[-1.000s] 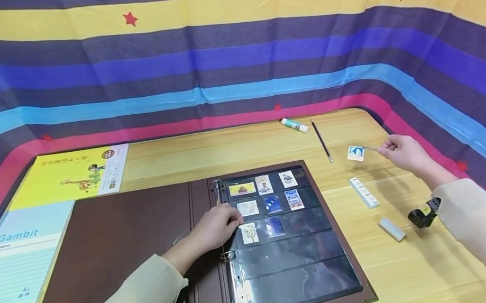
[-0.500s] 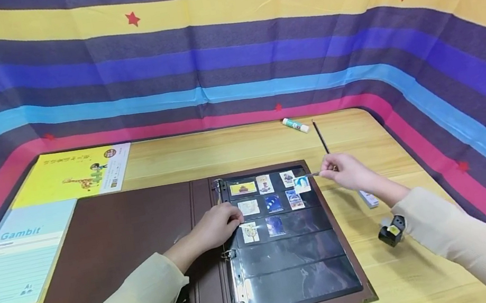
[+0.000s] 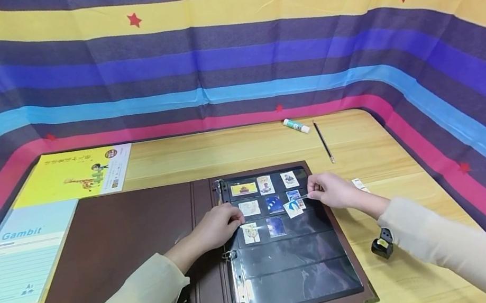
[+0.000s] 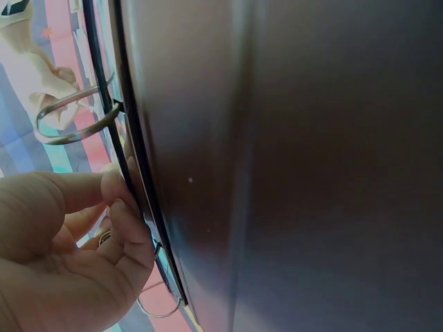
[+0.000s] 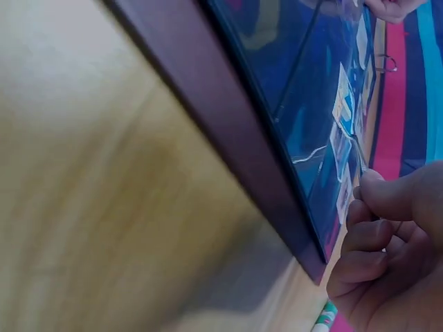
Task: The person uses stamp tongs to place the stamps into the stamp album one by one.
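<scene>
An open brown stamp album (image 3: 137, 212) bears a black pocket page (image 3: 293, 250) with several stamps in its upper rows. My right hand (image 3: 333, 190) pinches metal tweezers (image 5: 358, 152) between thumb and fingers. At their tips is a blue and white stamp (image 3: 293, 209), which overlaps the lower part of a blue stamp (image 3: 295, 196) in the second row. At the page's inner margin, my left hand (image 3: 217, 226) pinches the page edge with thumb and index finger, beside the binder rings (image 4: 76, 121).
A yellow booklet (image 3: 68, 175) and a Gambit notepad (image 3: 16, 264) lie at the left. Behind the album's right side are a glue stick (image 3: 296, 126) and a pencil (image 3: 324, 141). A white strip (image 3: 359, 185) lies partly hidden behind my right forearm. Striped cloth hangs behind the table.
My right hand has brought the stamp in the tweezers leftward from over the table to over the page, then lower to the second row. The left hand stays in place.
</scene>
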### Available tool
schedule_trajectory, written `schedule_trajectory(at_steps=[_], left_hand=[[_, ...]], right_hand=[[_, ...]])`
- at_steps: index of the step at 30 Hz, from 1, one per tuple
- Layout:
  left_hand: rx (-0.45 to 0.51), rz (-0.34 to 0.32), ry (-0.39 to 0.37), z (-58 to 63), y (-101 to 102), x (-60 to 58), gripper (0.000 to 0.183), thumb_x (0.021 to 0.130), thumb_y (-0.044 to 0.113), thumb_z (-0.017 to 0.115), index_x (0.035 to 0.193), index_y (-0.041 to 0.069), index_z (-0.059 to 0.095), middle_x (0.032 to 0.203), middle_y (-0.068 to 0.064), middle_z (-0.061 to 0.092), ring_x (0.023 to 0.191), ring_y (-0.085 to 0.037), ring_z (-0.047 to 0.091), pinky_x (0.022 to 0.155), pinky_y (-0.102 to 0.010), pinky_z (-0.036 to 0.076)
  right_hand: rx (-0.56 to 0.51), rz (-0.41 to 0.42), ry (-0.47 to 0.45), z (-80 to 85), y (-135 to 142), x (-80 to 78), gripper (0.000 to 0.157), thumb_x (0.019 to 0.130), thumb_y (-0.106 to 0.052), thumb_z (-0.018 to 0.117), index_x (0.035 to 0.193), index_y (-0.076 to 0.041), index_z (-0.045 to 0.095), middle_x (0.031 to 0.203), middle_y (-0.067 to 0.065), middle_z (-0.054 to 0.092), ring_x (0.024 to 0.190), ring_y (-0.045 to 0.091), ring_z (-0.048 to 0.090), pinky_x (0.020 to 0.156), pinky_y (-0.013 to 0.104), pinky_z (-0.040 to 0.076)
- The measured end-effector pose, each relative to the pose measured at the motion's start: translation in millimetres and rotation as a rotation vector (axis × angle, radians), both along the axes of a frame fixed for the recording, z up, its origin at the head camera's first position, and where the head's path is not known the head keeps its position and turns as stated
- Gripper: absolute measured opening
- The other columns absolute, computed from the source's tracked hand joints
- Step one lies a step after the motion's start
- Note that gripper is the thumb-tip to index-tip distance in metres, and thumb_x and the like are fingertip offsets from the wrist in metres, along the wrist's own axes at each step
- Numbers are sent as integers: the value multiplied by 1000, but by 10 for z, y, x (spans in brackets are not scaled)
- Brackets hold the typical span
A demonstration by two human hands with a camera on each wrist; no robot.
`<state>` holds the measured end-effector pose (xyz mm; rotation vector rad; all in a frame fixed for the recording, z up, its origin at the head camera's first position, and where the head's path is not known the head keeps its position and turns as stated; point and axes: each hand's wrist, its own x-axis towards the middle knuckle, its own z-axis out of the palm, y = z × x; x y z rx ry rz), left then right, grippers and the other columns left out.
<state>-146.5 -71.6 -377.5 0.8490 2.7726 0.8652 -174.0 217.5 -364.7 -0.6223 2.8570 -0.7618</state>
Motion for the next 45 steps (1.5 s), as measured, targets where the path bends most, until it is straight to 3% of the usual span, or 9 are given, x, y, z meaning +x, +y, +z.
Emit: schedule_trajectory(at_steps=[15, 23, 39, 45], left_hand=[[-10, 5, -17, 14, 11, 6, 10, 79, 6, 52, 75, 13, 59, 73, 6, 48, 68, -9, 44, 62, -26, 38], [-6, -1, -10, 3, 13, 4, 11, 78, 6, 52, 74, 13, 58, 74, 7, 48, 69, -9, 45, 63, -27, 38], [-12, 19, -8, 31, 24, 20, 9, 78, 7, 53, 73, 12, 58, 73, 6, 48, 68, -9, 45, 64, -27, 38], [-9, 12, 1, 22, 21, 14, 9, 79, 7, 53, 73, 12, 58, 71, 6, 47, 66, -9, 43, 62, -27, 38]], right_hand=[[43, 34, -45, 36, 94, 138, 15, 75, -9, 58, 66, -12, 48, 58, -4, 43, 51, 10, 39, 47, 25, 32], [72, 74, 54, 22, 69, 111, 15, 72, -11, 62, 66, -15, 49, 62, -7, 47, 54, 9, 41, 49, 25, 33], [39, 118, 14, 26, 126, 66, 12, 74, -8, 59, 69, -15, 51, 65, -7, 50, 60, 8, 46, 54, 26, 37], [28, 145, 39, 11, 100, 7, 10, 75, -6, 58, 70, -13, 53, 65, -6, 51, 60, 8, 44, 55, 26, 36]])
